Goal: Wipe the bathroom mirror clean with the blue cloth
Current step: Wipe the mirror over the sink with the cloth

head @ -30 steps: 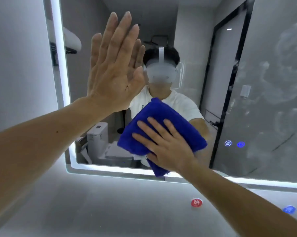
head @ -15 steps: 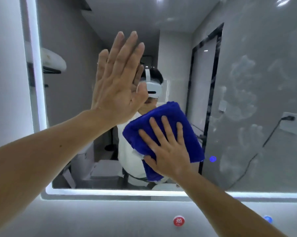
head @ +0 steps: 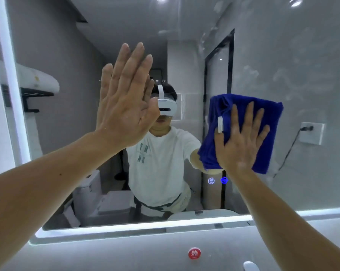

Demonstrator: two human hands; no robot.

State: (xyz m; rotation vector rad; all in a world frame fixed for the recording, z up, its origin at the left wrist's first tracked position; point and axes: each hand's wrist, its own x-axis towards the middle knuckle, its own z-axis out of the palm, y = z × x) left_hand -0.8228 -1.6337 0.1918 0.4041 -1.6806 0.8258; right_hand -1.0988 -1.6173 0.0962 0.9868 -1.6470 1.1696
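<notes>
hidden: cloth (head: 263, 114) middle under right hand (head: 241, 141)
cloth: blue, folded, white tag beside index
right fingers (head: 249, 114): spread flat, pinning cloth to mirror (head: 282, 55)
left hand (head: 124, 106): flat on glass, fingers together
smears: faint, above cloth

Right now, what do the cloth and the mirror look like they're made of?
Cloth: deep blue, matte, fuzzy nap, folded in soft layers with a small white tag; probably microfibre or terry. Mirror: glossy glass, sharp reflections, cloudy smears on its right part, lit frosted strip along the edge.
</notes>
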